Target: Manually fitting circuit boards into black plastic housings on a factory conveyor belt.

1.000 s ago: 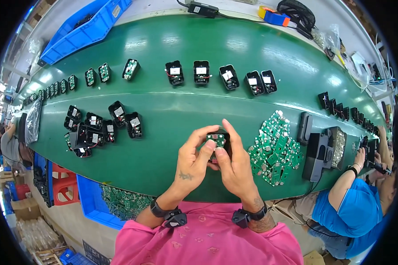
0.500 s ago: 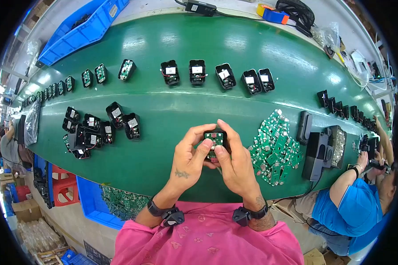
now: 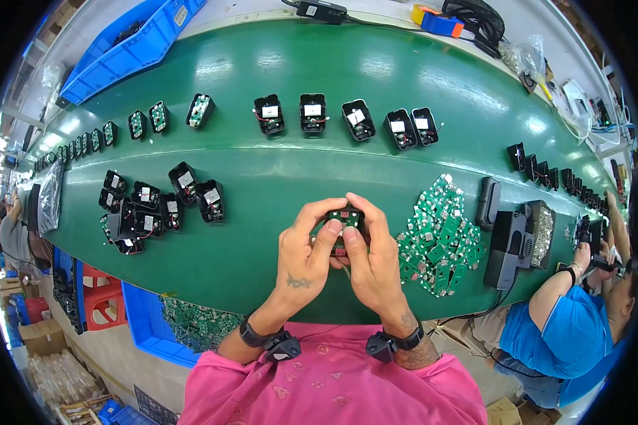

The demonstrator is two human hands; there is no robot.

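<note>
- The left hand (image 3: pixel 301 256) is clamped around the left side of a small black case (image 3: pixel 362 224), its thumb pressing on top.
- The right hand (image 3: pixel 377 268) grips the same case from the right, its thumb beside the other and its fingers wrapped along the far edge.
- A green circuit board (image 3: pixel 344 215) sits at the open top of this case, under both thumbs; how deep it is seated cannot be told.
- The case is held above the near part of the green worktop (image 3: pixel 276 166), in front of the person's pink top (image 3: pixel 333 375).
- Just right of the hands lies a loose pile of green boards (image 3: pixel 443 241).
- Beyond that pile stand a dark grey device (image 3: pixel 505 248) and an open box of small metallic parts (image 3: pixel 543 237).
- To the left is a cluster of open black cases (image 3: pixel 147 198), some touching.
- Along the far side, five open cases with white blocks inside (image 3: pixel 312 113) stand in a row; farther left, other cases hold green boards (image 3: pixel 200 111).
- At the right, a co-worker in a blue shirt (image 3: pixel 571 336) reaches over the worktop.
</note>
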